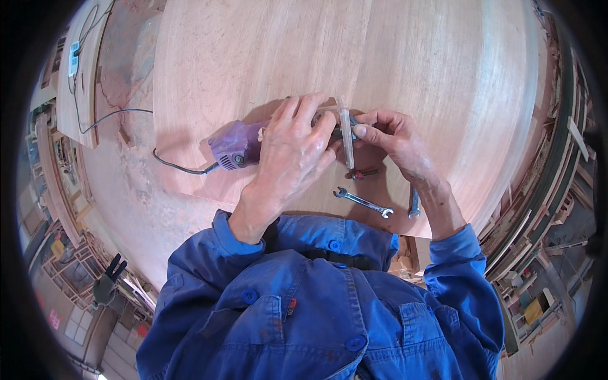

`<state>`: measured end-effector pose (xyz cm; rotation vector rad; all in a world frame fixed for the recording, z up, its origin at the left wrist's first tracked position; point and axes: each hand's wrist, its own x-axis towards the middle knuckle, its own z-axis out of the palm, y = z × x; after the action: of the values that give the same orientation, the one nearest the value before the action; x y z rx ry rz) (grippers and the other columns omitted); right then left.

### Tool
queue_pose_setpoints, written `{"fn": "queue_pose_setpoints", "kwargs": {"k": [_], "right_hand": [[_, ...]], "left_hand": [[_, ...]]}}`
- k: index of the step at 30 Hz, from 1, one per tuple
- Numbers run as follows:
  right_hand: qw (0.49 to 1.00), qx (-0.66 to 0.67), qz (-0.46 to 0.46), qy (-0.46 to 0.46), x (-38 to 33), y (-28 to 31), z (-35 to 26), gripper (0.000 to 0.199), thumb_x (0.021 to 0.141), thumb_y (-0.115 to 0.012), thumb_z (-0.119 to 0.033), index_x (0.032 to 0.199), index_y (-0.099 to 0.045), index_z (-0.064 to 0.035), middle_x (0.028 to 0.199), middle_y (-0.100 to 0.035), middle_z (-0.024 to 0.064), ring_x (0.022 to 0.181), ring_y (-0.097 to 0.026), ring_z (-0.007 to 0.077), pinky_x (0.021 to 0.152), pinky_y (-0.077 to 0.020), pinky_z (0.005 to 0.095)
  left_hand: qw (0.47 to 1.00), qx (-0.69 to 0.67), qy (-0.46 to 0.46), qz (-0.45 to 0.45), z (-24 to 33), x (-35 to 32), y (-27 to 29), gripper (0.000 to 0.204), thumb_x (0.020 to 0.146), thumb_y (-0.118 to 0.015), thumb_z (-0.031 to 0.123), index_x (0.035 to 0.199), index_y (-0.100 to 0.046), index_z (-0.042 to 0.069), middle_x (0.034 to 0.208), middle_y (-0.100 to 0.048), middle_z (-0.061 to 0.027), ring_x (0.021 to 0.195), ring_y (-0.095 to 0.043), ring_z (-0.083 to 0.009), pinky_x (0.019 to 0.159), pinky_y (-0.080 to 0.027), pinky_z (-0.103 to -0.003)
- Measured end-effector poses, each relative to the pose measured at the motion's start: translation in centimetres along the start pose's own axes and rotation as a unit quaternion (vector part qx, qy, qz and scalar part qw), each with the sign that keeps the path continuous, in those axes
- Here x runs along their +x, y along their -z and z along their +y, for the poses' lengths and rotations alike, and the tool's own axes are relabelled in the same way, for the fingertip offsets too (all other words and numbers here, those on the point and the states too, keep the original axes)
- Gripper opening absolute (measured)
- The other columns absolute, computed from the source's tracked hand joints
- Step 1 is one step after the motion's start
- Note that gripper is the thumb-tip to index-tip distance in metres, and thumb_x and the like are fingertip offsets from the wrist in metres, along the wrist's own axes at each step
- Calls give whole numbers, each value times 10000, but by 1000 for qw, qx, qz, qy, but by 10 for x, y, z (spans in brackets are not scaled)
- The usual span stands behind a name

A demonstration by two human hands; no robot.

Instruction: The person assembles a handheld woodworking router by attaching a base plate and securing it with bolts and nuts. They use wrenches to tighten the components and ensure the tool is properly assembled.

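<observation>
Head view, one moment, catalogued from above.

Left hand (294,149): laid over the front of a purple power tool (235,147), fingers curled and pressed together around its body, tips reaching toward the thin disc (346,136) at the tool's nose. Rear housing of the tool left showing just behind the wrist-side of those fingers; black cord (180,168) trailed away from it, further from the fingers.

Right hand (396,142): fingers bunched, thumb and forefinger pinched on a small dark part right against the disc; whether a tool or a fitting, could not tell. Fingertips of both hands nearly touching, disc between them.

Below the right fingers, toward the body: small dark screwdriver-like item with a red part (362,173), near; silver open-ended spanner (363,202) lying flat, a little further off; second spanner (414,204) just beside the right wrist, partly hidden by it.

Underneath all of it: broad pale wooden board (380,57), bare beyond the fingertips.

Sleeves and jacket: blue work jacket (316,310) with blue buttons, filled the lower frame.

Well apart from the left fingers, at the far left: second plank carrying a socket strip (74,58) and thin cables. Stacked timber and frames (538,190) along the rim past the right hand.
</observation>
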<state>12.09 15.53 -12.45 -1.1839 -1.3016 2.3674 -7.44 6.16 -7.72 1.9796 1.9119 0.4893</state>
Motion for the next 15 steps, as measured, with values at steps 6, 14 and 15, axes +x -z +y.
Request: {"fn": "queue_pose_setpoints", "kwargs": {"k": [6, 14, 15], "right_hand": [[1000, -4, 0, 9, 1, 2, 3, 225, 960, -713, -154, 1121, -728, 3, 929, -733, 34, 832, -664, 90, 806, -543, 263], [1000, 4, -1, 4, 2, 2, 3, 245, 955, -721, -159, 1134, -724, 9, 938, -735, 38, 825, -662, 89, 807, -540, 260], [1000, 7, 1, 6, 0, 1, 3, 250, 955, -722, -161, 1139, -723, 9, 940, -735, 38, 826, -662, 89, 809, -540, 260]], "left_hand": [[1000, 0, -6, 15, -1, 1, -4, 400, 716, -781, 89, 1088, -659, 3, 1241, -598, -110, 1099, -609, -309, 893, -542, -408], [1000, 3, 15, -8, 3, 2, -1, 369, 699, -781, 95, 1042, -676, 8, 1246, -610, -115, 1098, -619, -311, 923, -535, -409], [1000, 1, 12, -1, 3, 2, -1, 376, 697, -783, 96, 1046, -675, 10, 1246, -610, -114, 1097, -619, -311, 921, -535, -409]]}}
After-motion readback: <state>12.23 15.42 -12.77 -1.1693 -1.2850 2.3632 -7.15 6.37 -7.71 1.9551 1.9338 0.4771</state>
